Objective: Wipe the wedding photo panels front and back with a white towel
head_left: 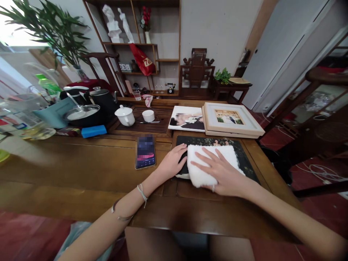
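Note:
A dark photo panel [246,165] with small figures near its far edge lies flat at the table's right end. Spread across a folded white fluffy cloth [199,173] on that panel is my right hand [219,168]. Its fingers press on top of the cloth, and the thumb, partly hidden, lies at the near edge. My left hand [172,161] rests at the panel's left edge, fingers stretched out and thumb apart, close to the cloth. A phone [146,152] with a lit screen lies left of that hand. The cloth covers much of the panel.
Behind the panel are a white-bordered photo print [187,123] and stacked framed pictures [252,123]. A lidded white bowl [125,116] and a white cup [148,116] stand on a tea tray [163,127]. Further left are a blue packet [94,131] and a black pot [102,101].

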Available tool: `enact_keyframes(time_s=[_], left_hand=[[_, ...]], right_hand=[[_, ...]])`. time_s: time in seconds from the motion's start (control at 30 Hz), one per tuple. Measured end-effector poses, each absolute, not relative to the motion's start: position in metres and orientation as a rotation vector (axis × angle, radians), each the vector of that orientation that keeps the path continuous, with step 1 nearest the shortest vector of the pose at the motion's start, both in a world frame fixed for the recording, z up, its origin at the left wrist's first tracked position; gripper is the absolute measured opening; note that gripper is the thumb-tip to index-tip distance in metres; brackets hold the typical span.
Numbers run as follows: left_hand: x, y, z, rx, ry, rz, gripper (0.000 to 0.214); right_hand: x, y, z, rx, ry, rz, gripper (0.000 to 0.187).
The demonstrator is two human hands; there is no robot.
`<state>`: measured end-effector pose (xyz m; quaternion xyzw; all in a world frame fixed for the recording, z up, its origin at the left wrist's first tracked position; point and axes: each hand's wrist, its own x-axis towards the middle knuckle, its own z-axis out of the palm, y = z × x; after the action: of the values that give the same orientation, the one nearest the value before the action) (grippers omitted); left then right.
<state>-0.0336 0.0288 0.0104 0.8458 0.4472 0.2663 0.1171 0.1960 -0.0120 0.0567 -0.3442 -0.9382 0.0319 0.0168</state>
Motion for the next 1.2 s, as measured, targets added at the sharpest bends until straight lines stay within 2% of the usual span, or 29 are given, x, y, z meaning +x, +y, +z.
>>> enact_keyframes(time_s=[0.17,0.4,0.53,0.73,1.1,1.2], left_hand=[[-0.033,0.028,0.010,2.484,1.328,0.757,0.035],[-0.033,0.028,0.010,2.491,1.331,0.766,0.036],[-0.033,0.028,0.011,2.483,1.328,0.764,0.036],[-0.034,0.028,0.011,2.468,1.321,0.775,0.035],[-0.033,0.027,0.012,2.443,1.314,0.780,0.036],[-0.033,0.027,0.012,2.429,1.312,0.790,0.039]], right_hand=[[0.199,-0.045,0.057,-1.045,-2.960,0.184,0.089],[0.195,0.005,0.052,-1.147,-2.827,0.090,0.065],[0.188,0.047,0.052,-1.273,-2.756,0.059,0.060],[0.184,0.058,0.051,-1.251,-2.772,0.004,0.060],[0.199,-0.015,0.051,-1.017,-2.894,0.067,0.076],[0.199,-0.013,0.052,-1.035,-2.869,0.096,0.071]])
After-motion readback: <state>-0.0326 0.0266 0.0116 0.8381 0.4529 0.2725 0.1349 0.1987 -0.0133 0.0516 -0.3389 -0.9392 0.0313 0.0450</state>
